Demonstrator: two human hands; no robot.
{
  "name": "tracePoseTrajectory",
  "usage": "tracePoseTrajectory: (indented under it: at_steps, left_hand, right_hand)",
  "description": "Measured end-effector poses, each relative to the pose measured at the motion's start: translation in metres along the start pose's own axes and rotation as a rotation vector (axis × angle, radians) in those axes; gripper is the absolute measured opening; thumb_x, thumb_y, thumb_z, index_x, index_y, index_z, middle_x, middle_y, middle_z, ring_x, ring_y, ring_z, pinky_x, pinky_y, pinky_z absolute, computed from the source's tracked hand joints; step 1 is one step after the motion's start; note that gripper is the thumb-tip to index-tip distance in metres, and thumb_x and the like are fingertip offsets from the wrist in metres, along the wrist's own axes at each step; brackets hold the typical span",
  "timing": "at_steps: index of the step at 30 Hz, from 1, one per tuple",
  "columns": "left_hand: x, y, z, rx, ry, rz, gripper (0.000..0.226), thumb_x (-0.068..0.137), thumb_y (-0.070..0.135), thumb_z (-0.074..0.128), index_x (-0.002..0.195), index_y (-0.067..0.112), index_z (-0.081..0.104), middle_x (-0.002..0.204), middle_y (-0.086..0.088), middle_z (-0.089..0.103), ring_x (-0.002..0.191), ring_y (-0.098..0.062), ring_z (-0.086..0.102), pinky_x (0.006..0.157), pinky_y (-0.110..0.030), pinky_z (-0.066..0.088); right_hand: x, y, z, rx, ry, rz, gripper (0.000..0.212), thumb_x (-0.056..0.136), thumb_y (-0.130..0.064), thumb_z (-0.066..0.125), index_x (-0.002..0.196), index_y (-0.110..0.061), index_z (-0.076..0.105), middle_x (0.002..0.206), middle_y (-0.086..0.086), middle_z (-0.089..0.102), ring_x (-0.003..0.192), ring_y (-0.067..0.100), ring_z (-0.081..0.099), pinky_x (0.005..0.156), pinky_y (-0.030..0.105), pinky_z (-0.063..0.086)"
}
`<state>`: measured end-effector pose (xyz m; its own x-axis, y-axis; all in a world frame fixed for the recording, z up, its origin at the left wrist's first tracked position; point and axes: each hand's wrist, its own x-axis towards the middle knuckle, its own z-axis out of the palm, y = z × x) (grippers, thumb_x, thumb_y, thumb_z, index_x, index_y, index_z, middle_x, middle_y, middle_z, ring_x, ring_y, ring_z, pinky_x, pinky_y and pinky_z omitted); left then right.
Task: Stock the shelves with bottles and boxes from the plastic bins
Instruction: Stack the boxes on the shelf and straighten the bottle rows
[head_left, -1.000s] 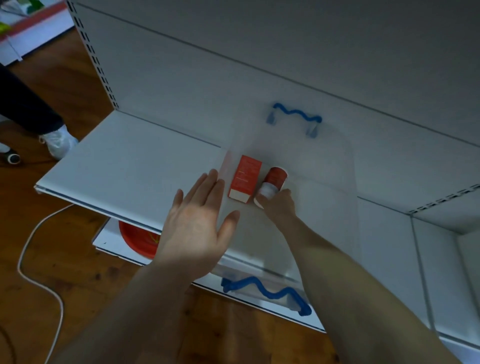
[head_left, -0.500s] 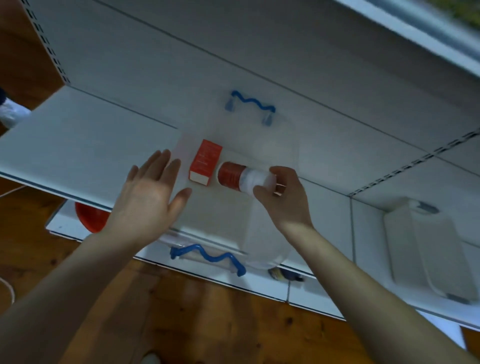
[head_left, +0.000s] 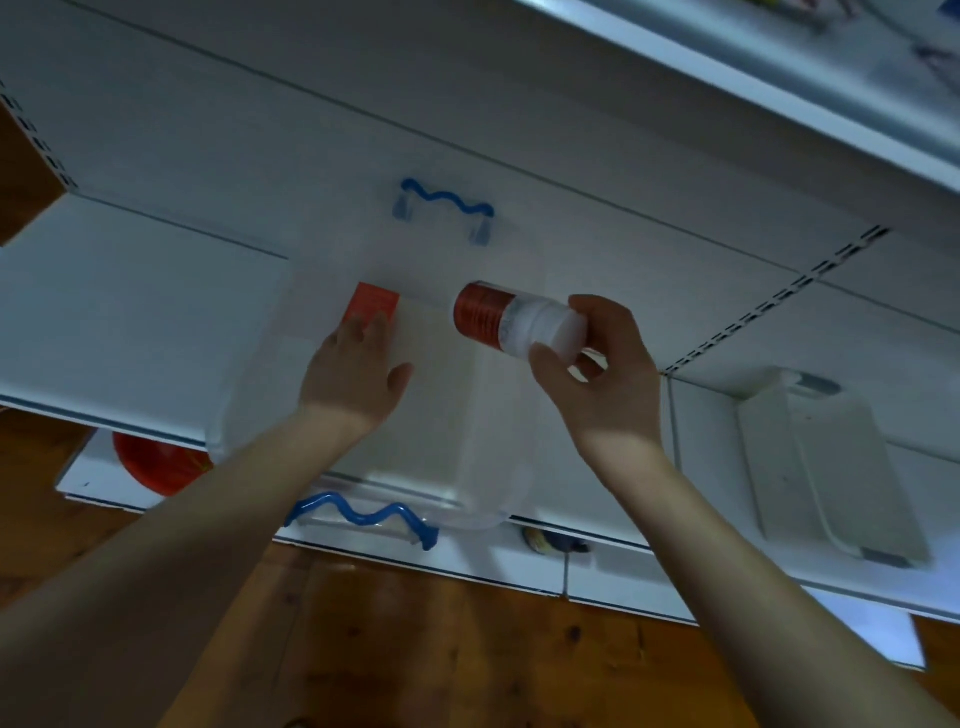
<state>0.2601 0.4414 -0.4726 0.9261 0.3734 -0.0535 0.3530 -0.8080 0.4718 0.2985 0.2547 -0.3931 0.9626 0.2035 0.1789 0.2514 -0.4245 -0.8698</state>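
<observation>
A clear plastic bin (head_left: 457, 467) with blue wavy handles (head_left: 363, 514) rests on the white shelf (head_left: 130, 322). My right hand (head_left: 597, 374) grips a red-and-white bottle (head_left: 514, 319) by its white cap end, holding it on its side above the bin. My left hand (head_left: 353, 374) reaches into the bin, its fingertips on a small red box (head_left: 371, 306) lying on the bin's floor. Whether the fingers are closed around the box is hidden by the hand itself.
A white bin lid (head_left: 826, 467) lies on the shelf to the right. A red round object (head_left: 156, 465) sits on the lower shelf at left, and a dark item (head_left: 545, 540) peeks out below the bin. An upper shelf edge (head_left: 779, 88) overhangs. Wooden floor lies below.
My right hand has lifted the bottle out of the bin and up to the right. My left hand moved forward from the bin's left rim onto the red box.
</observation>
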Motion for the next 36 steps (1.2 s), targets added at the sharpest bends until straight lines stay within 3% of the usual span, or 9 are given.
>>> tracePoseTrajectory:
  at_steps: [7,11,18,23,26,30,33,36]
  left_hand:
    - [0.032,-0.01,0.028,0.086,-0.023,-0.19,0.063,0.087,0.039,0.058,0.132,0.001,0.035,0.123,-0.023,0.045,0.113,-0.041,0.046,0.087,-0.047,0.042]
    - [0.043,-0.016,0.042,0.009,-0.005,-0.333,0.071,0.084,0.044,0.06,0.131,-0.003,0.034,0.121,-0.024,0.046,0.112,-0.042,0.047,0.086,-0.049,0.042]
    - [0.056,-0.02,0.058,0.08,0.009,-0.35,0.077,0.085,0.037,0.063,0.135,-0.01,0.028,0.123,-0.028,0.044,0.113,-0.043,0.044,0.089,-0.046,0.04]
    - [0.062,-0.021,0.059,0.233,-0.031,-0.338,0.055,0.091,0.027,0.056,0.129,-0.007,0.036,0.121,-0.022,0.05,0.111,-0.036,0.05,0.085,-0.041,0.046]
    - [0.063,-0.024,0.059,0.165,-0.014,-0.358,0.038,0.093,0.024,0.053,0.121,-0.002,0.046,0.117,-0.02,0.052,0.104,-0.036,0.056,0.085,-0.041,0.046]
    - [0.064,-0.019,0.046,-0.021,-0.031,-0.368,0.047,0.087,0.03,0.062,0.117,-0.004,0.051,0.116,-0.024,0.05,0.102,-0.041,0.055,0.087,-0.042,0.044]
    - [0.064,-0.016,0.032,-0.137,0.004,-0.323,0.047,0.082,0.036,0.064,0.105,-0.004,0.058,0.108,-0.027,0.056,0.096,-0.04,0.057,0.079,-0.037,0.044]
    - [0.056,-0.012,0.018,-0.228,0.054,-0.299,0.032,0.08,0.031,0.062,0.087,0.001,0.059,0.098,-0.024,0.06,0.082,-0.035,0.057,0.065,-0.029,0.038]
  right_hand:
    - [0.004,0.009,0.007,0.052,-0.031,-0.029,0.044,0.075,-0.008,0.071,0.102,-0.034,0.046,0.104,-0.009,0.053,0.092,0.002,0.054,0.079,0.013,0.048]
    - [0.009,0.014,0.006,0.062,-0.036,-0.051,0.046,0.075,-0.008,0.071,0.099,-0.038,0.045,0.106,-0.008,0.054,0.095,0.007,0.055,0.08,0.013,0.048]
    - [0.014,0.02,0.007,0.039,-0.051,-0.084,0.051,0.076,-0.008,0.071,0.096,-0.046,0.042,0.104,-0.013,0.054,0.097,0.002,0.055,0.079,0.008,0.047]
    - [0.014,0.024,0.006,0.034,-0.068,-0.09,0.051,0.076,-0.007,0.071,0.097,-0.044,0.043,0.103,-0.017,0.053,0.098,0.001,0.055,0.079,0.008,0.047]
    - [0.013,0.024,0.008,0.033,-0.057,-0.085,0.051,0.076,-0.008,0.071,0.096,-0.045,0.043,0.102,-0.021,0.052,0.095,-0.005,0.054,0.078,0.006,0.046]
    - [0.009,0.025,0.011,0.055,-0.043,-0.065,0.051,0.076,-0.008,0.071,0.096,-0.046,0.043,0.103,-0.023,0.051,0.096,-0.006,0.053,0.079,0.006,0.046]
    - [0.005,0.023,0.013,0.075,-0.019,-0.024,0.05,0.076,-0.01,0.07,0.096,-0.046,0.043,0.103,-0.023,0.051,0.092,-0.014,0.051,0.079,0.005,0.046]
    - [0.0,0.022,0.015,0.111,0.015,0.023,0.044,0.077,-0.01,0.07,0.099,-0.039,0.045,0.104,-0.013,0.054,0.092,-0.009,0.053,0.077,0.005,0.046]
